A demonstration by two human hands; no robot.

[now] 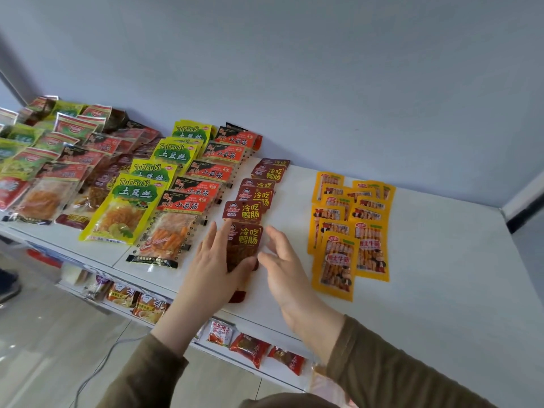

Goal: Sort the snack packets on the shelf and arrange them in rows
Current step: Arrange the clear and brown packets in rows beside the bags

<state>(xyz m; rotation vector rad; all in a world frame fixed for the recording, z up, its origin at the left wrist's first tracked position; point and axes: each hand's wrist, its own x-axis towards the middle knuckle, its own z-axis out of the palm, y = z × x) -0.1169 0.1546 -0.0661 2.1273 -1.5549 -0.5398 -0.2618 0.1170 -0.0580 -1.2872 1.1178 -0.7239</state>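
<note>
I see the nearest dark red packet (244,245) lying flat at the front of a row of dark red packets (256,195) that runs back toward the wall on the white shelf top (426,290). My left hand (215,266) rests on its left edge with fingers straight and the thumb lying across its lower part; my right hand (282,260) hovers just beside its right edge, fingers relaxed and holding nothing. To the right, well apart, lie two rows of yellow-orange packets (350,231). To the left run a row of orange-topped packets (194,198), then green-and-yellow packets (141,195), then a looser pile of mixed packets (53,160). More packets sit on the lower shelf (250,347).
</note>
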